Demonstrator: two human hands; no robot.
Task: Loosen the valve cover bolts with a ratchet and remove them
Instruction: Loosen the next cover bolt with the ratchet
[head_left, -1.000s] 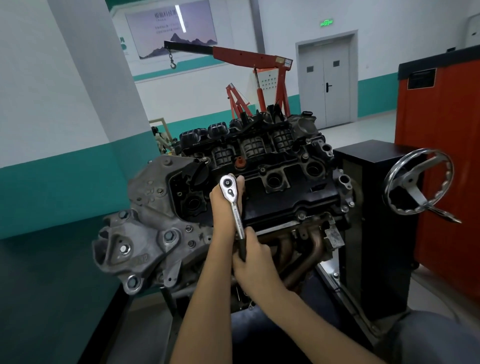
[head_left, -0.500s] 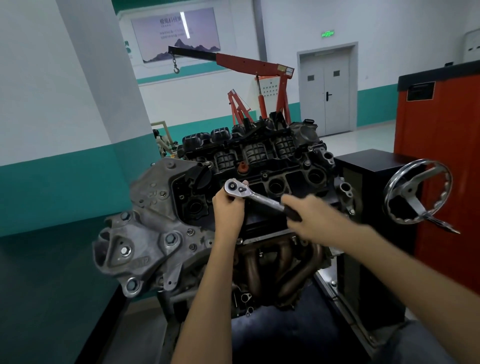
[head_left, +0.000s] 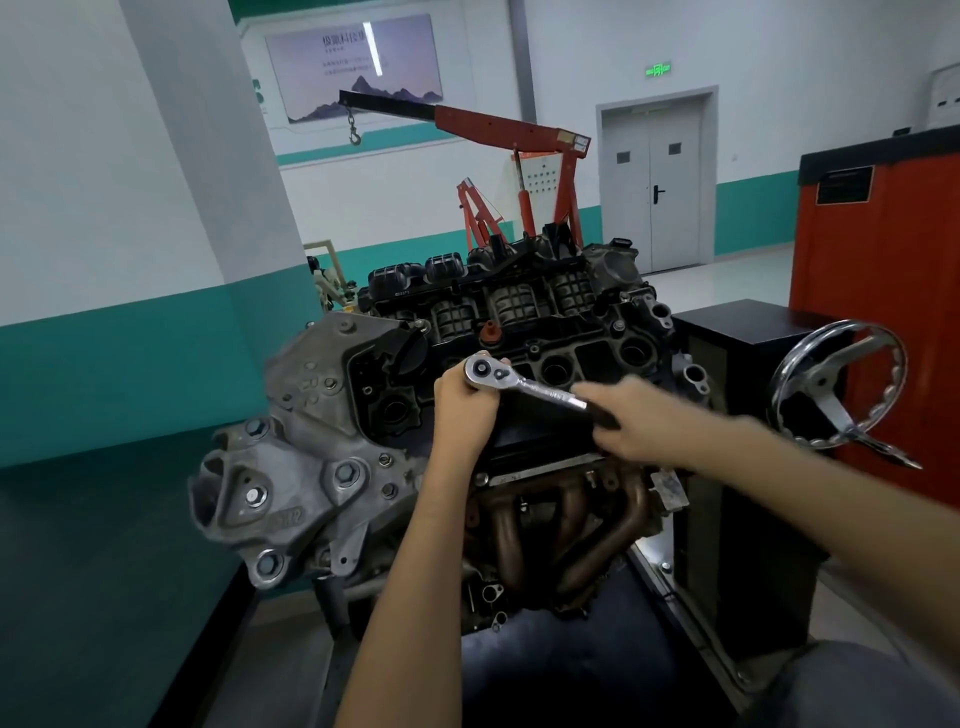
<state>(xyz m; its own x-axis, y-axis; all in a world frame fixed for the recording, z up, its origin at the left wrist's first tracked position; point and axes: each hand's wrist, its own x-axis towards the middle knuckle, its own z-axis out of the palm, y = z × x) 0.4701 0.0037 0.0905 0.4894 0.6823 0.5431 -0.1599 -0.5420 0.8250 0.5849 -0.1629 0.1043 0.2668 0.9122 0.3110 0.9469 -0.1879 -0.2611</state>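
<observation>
Both hands held the ratchet (head_left: 527, 387) at the valve cover (head_left: 592, 358), left hand (head_left: 465, 410) cupping its head over a hidden bolt, right hand (head_left: 631, 423) wrapped round the handle; a tilted pull could slip and round the bolt.

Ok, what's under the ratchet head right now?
The left hand cups the ratchet head from below, over the black valve cover. Any socket or bolt beneath is covered by the hand. The right hand grips the handle.
</observation>
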